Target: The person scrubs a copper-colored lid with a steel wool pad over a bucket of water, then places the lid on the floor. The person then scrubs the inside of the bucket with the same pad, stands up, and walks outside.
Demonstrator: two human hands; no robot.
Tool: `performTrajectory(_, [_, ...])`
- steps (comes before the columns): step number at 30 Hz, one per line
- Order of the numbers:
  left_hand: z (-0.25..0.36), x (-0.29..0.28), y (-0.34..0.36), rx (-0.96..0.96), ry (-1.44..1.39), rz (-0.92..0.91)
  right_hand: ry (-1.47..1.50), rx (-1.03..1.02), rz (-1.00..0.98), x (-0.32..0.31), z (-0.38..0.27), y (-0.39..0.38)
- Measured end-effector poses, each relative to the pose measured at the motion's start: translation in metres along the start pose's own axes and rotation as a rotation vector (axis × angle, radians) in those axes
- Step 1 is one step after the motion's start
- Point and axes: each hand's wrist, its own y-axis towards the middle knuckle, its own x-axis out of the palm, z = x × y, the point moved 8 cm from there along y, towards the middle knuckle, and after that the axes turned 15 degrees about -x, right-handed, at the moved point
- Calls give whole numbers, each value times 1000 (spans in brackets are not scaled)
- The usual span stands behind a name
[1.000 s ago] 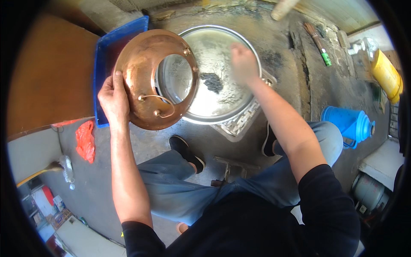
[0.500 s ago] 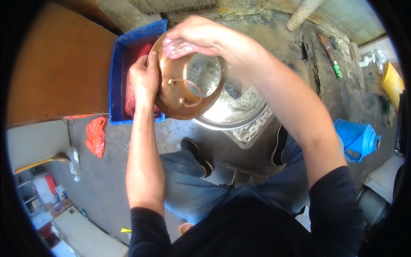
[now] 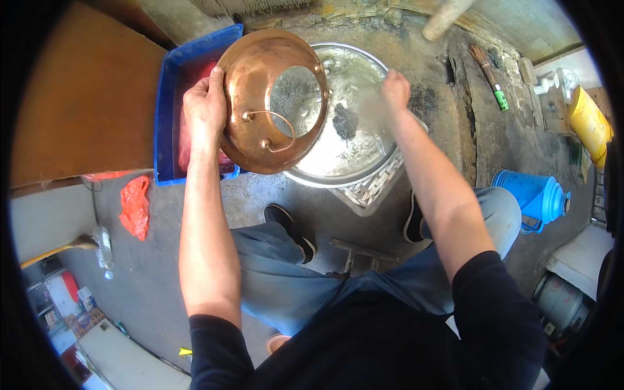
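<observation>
My left hand (image 3: pixel 205 107) grips the left edge of a copper lid (image 3: pixel 247 65), a ring with a wide central hole, a wire handle and small knobs. It is held over the left part of a wide silver metal basin (image 3: pixel 318 169), which has a watery, mottled surface and a dark patch in the middle. My right hand (image 3: pixel 395 91) is at the basin's right rim, fingers curled; what they hold, if anything, is unclear. Left of the lid is a blue tub (image 3: pixel 168 110) with red material inside. A grid stand (image 3: pixel 367 195) supports the basin.
A brown board (image 3: pixel 78 97) is at the left, with a red plastic bag (image 3: pixel 133 208) below it. At the right are a brush (image 3: pixel 487 75), a blue thermos (image 3: pixel 526 195), a yellow container (image 3: pixel 588 123) and a pipe (image 3: pixel 442 19) near the wall. My legs flank a small stool frame.
My right hand went from over the basin across to the lid's top, then back to the basin's right rim. The lid, still in my left hand, shifted up and right overall.
</observation>
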Motion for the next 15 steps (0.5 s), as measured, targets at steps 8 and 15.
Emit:
performTrajectory(8, [9, -8, -12, -29, -52, -46, 1069, 421, -775, 54, -201, -16])
performTrajectory(15, [64, 39, -98, 333, 220, -236, 544, 350, -673, -30, -247, 0])
